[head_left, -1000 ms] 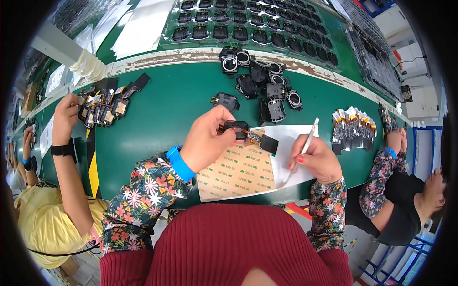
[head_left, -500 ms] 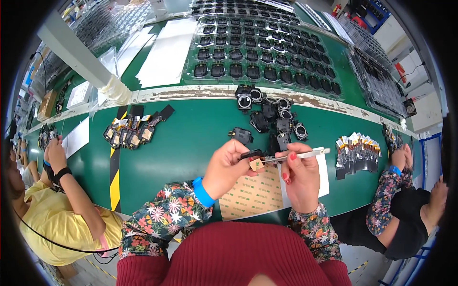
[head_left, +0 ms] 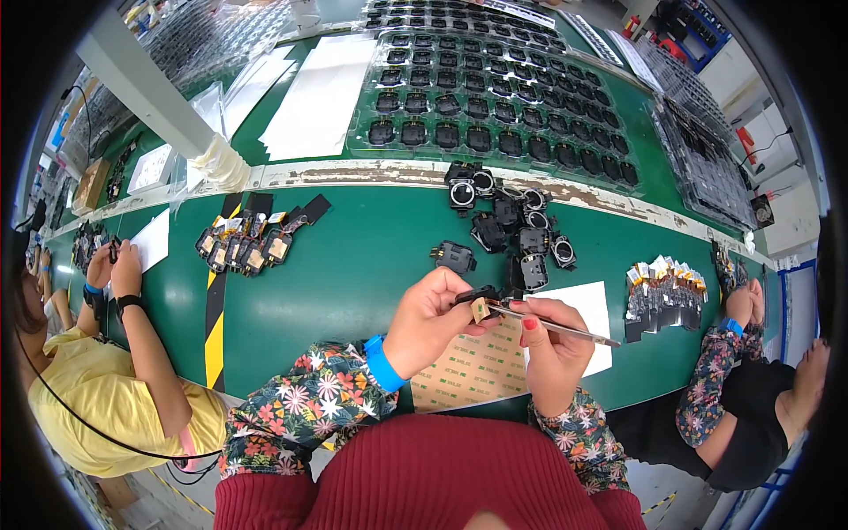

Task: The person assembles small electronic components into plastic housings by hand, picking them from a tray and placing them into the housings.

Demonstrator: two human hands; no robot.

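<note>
My left hand (head_left: 426,325) is closed around a small black plastic housing (head_left: 478,293), its fingers hiding much of the part. A small tan adhesive piece (head_left: 480,309) with a green mark sits against the housing's near side. In my right hand (head_left: 562,353) is a pair of metal tweezers (head_left: 579,332), gripped between thumb and fingers. The tips reach the adhesive piece; whether they pinch it I cannot tell. Under both hands lies a tan adhesive sheet (head_left: 464,375) with green print, partly over white paper (head_left: 594,305).
Beyond my hands is a pile of black housings (head_left: 508,210), several with silver rings. Housings with tan pads (head_left: 246,249) lie left, a bunch of flex cables (head_left: 667,291) right. Clear trays (head_left: 490,110) of black parts stand behind the ledge (head_left: 353,172). Co-workers sit on both sides.
The tweezers' rear end has swung down, so they now slope toward the lower right. The adhesive piece has turned to a steeper angle, and my right hand has rolled over. The whole view has shifted slightly.
</note>
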